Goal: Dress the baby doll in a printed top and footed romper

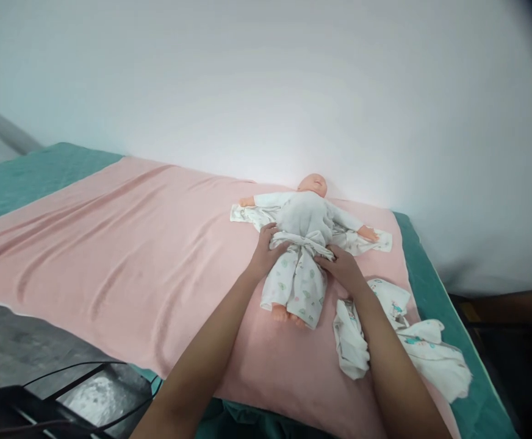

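A baby doll (312, 183) lies on its back with its arms spread, in a white long-sleeved top (305, 213). White printed baby pants (292, 283) cover its legs, and the bare feet stick out of the cuffs. Fabric is bunched around the waist. My left hand (269, 249) grips the pants at one side of the waistband. On the other side, my right hand (339, 266) has its fingers closed on the same bunched waistband. Beneath the doll's arms, a printed white garment (362, 241) is spread out.
More white printed baby clothes (431, 350) lie crumpled at the right, partly behind my right forearm. A pink blanket (110, 256) covers most of the green mattress (32, 174). The white wall (248, 85) stands right behind the doll's head. Black cables (74, 366) show at lower left.
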The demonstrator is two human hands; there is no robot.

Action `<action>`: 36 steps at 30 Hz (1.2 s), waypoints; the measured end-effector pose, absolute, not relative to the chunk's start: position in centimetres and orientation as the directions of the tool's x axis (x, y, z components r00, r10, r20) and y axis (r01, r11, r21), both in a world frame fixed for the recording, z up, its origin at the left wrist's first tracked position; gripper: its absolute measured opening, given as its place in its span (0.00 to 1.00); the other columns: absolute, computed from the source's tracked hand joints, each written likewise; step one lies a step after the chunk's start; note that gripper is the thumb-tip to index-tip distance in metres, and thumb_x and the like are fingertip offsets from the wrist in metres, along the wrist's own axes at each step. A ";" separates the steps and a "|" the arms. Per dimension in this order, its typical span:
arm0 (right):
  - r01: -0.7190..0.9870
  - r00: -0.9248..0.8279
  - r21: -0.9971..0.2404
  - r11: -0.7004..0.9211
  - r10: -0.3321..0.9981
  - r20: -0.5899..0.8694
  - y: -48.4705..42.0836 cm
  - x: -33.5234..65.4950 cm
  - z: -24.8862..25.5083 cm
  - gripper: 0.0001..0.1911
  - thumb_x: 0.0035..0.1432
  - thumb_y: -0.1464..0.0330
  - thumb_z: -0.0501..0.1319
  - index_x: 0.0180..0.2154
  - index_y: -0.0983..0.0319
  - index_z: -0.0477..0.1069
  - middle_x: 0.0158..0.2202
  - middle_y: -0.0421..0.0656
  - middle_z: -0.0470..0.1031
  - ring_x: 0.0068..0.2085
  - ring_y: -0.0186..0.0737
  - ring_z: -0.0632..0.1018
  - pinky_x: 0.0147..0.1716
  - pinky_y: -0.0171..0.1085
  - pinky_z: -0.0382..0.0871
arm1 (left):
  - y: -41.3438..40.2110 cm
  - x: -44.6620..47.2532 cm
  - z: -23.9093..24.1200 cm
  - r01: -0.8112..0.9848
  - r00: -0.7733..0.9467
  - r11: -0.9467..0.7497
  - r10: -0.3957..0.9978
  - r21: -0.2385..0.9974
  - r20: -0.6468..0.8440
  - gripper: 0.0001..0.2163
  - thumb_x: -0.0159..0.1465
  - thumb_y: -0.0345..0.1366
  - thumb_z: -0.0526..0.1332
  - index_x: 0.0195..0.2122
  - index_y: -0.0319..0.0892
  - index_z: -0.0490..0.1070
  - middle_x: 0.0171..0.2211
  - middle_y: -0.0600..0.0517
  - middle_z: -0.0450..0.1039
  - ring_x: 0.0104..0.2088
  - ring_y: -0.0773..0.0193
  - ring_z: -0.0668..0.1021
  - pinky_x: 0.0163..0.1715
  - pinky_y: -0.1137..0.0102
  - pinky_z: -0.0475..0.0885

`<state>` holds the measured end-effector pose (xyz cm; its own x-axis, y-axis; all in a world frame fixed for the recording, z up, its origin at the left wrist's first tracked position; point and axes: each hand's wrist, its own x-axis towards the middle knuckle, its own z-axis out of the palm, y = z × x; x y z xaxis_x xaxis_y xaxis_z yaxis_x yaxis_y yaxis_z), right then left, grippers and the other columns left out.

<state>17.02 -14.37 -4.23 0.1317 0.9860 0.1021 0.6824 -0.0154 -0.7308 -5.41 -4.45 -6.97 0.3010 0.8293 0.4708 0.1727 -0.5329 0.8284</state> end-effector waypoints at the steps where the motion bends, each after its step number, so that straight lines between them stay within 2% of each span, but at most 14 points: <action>1: 0.704 0.143 -0.710 -0.023 0.984 0.109 -14.4 16.8 -4.2 0.21 0.55 0.49 0.60 0.31 0.61 0.69 0.29 0.38 0.71 0.33 0.39 0.71 0.32 0.35 0.59 | -4.6 -5.6 -7.0 0.178 0.315 -0.555 0.815 0.813 0.487 0.14 0.61 0.43 0.64 0.45 0.43 0.67 0.57 0.43 0.60 0.62 0.56 0.63 0.61 0.58 0.61; 5: 0.804 0.181 -0.593 -0.041 0.967 0.178 -14.5 15.9 -4.0 0.20 0.59 0.52 0.57 0.25 0.61 0.65 0.24 0.39 0.70 0.30 0.38 0.70 0.29 0.34 0.55 | -6.8 -6.6 -6.4 0.200 0.307 -0.576 0.805 0.793 0.507 0.07 0.63 0.40 0.61 0.36 0.42 0.68 0.57 0.44 0.59 0.60 0.56 0.65 0.58 0.58 0.64; 9: 0.901 0.229 -0.418 -0.116 0.945 0.232 -15.0 15.0 -3.3 0.09 0.59 0.64 0.56 0.28 0.60 0.68 0.24 0.41 0.70 0.29 0.41 0.70 0.28 0.35 0.52 | -11.1 -8.2 -5.9 0.165 0.279 -0.553 0.820 0.817 0.499 0.05 0.66 0.38 0.58 0.35 0.42 0.66 0.50 0.47 0.66 0.51 0.61 0.72 0.50 0.63 0.69; 10: 0.908 0.246 -0.398 -0.127 0.933 0.264 -15.2 14.7 -3.1 0.07 0.58 0.66 0.55 0.31 0.60 0.69 0.26 0.42 0.71 0.30 0.41 0.70 0.28 0.36 0.53 | -12.0 -8.5 -6.0 0.156 0.276 -0.538 0.829 0.828 0.487 0.05 0.67 0.37 0.57 0.34 0.43 0.65 0.47 0.48 0.68 0.48 0.62 0.73 0.46 0.65 0.70; 12: 0.914 0.221 -0.399 -0.068 0.910 0.351 -15.8 13.9 -2.6 0.11 0.57 0.70 0.53 0.40 0.60 0.71 0.36 0.45 0.74 0.35 0.43 0.72 0.31 0.37 0.58 | -13.4 -9.0 -6.2 0.154 0.279 -0.517 0.840 0.842 0.465 0.05 0.67 0.37 0.56 0.35 0.43 0.65 0.44 0.50 0.69 0.44 0.64 0.74 0.42 0.67 0.70; 15: 0.899 0.042 -0.408 0.160 0.895 0.444 -16.6 12.7 -2.0 0.19 0.56 0.74 0.52 0.49 0.61 0.70 0.49 0.49 0.71 0.48 0.47 0.70 0.44 0.39 0.63 | -13.8 -9.4 -6.6 0.175 0.329 -0.566 0.805 0.806 0.494 0.04 0.67 0.36 0.57 0.39 0.43 0.66 0.45 0.48 0.68 0.46 0.62 0.73 0.46 0.65 0.70; 17: 0.855 -0.053 -0.452 0.254 0.910 0.410 -17.3 12.0 -1.6 0.18 0.55 0.75 0.51 0.46 0.62 0.71 0.47 0.49 0.73 0.49 0.47 0.70 0.48 0.41 0.62 | -13.4 -9.7 -6.8 0.203 0.383 -0.608 0.771 0.768 0.509 0.10 0.64 0.38 0.61 0.45 0.44 0.67 0.49 0.46 0.65 0.51 0.59 0.70 0.50 0.61 0.69; 20: 0.769 -0.136 -0.590 0.248 0.964 0.228 -19.1 10.9 -0.6 0.12 0.59 0.72 0.51 0.40 0.60 0.71 0.40 0.45 0.76 0.43 0.45 0.73 0.44 0.39 0.63 | -12.6 -9.9 -6.8 0.274 0.439 -0.613 0.765 0.741 0.471 0.21 0.60 0.38 0.66 0.53 0.45 0.65 0.52 0.45 0.61 0.53 0.56 0.69 0.49 0.61 0.71; 24: 0.771 -0.200 -0.613 0.174 0.979 0.027 -22.4 9.3 0.6 0.07 0.62 0.65 0.53 0.37 0.59 0.68 0.37 0.42 0.76 0.38 0.42 0.73 0.38 0.37 0.62 | -12.2 -9.9 -6.2 0.347 0.465 -0.679 0.724 0.647 0.510 0.13 0.59 0.30 0.63 0.46 0.43 0.69 0.47 0.46 0.64 0.49 0.56 0.70 0.44 0.62 0.72; 26: 0.817 -0.197 -0.550 0.173 0.980 0.016 -23.9 8.4 0.7 0.12 0.59 0.58 0.58 0.39 0.59 0.67 0.38 0.44 0.74 0.39 0.44 0.73 0.39 0.39 0.62 | -12.4 -9.8 -5.6 0.373 0.498 -0.726 0.682 0.578 0.535 0.10 0.58 0.26 0.60 0.40 0.42 0.70 0.44 0.46 0.66 0.46 0.56 0.70 0.43 0.60 0.71; 28: 0.867 -0.184 -0.465 0.179 0.982 0.037 -25.0 7.7 0.4 0.25 0.49 0.52 0.66 0.43 0.60 0.66 0.42 0.47 0.73 0.43 0.49 0.72 0.41 0.42 0.62 | -13.1 -10.0 -4.8 0.380 0.551 -0.755 0.649 0.534 0.525 0.09 0.57 0.23 0.58 0.36 0.42 0.69 0.40 0.47 0.68 0.43 0.56 0.70 0.42 0.59 0.70; 30: 0.898 -0.172 -0.401 0.183 0.983 0.065 -25.6 7.3 0.1 0.33 0.43 0.52 0.70 0.47 0.62 0.64 0.45 0.49 0.71 0.46 0.53 0.71 0.44 0.45 0.63 | -14.0 -10.5 -4.1 0.374 0.597 -0.760 0.636 0.532 0.489 0.08 0.55 0.23 0.57 0.34 0.42 0.68 0.36 0.48 0.69 0.41 0.56 0.69 0.40 0.60 0.70; 33: 0.891 -0.168 -0.410 0.193 0.981 0.097 -25.7 7.2 -0.1 0.25 0.52 0.57 0.66 0.47 0.61 0.64 0.44 0.49 0.72 0.45 0.50 0.72 0.43 0.44 0.64 | -15.9 -11.5 -3.5 0.385 0.604 -0.712 0.675 0.587 0.422 0.09 0.56 0.24 0.55 0.34 0.43 0.68 0.34 0.49 0.70 0.38 0.57 0.70 0.37 0.62 0.69; 36: 0.854 -0.164 -0.483 0.193 0.981 0.102 -25.7 7.5 0.3 0.17 0.55 0.59 0.63 0.44 0.59 0.66 0.38 0.45 0.73 0.40 0.47 0.73 0.37 0.40 0.64 | -17.7 -12.4 -2.9 0.400 0.567 -0.575 0.767 0.714 0.300 0.07 0.58 0.27 0.54 0.36 0.43 0.68 0.34 0.51 0.72 0.36 0.59 0.72 0.36 0.64 0.68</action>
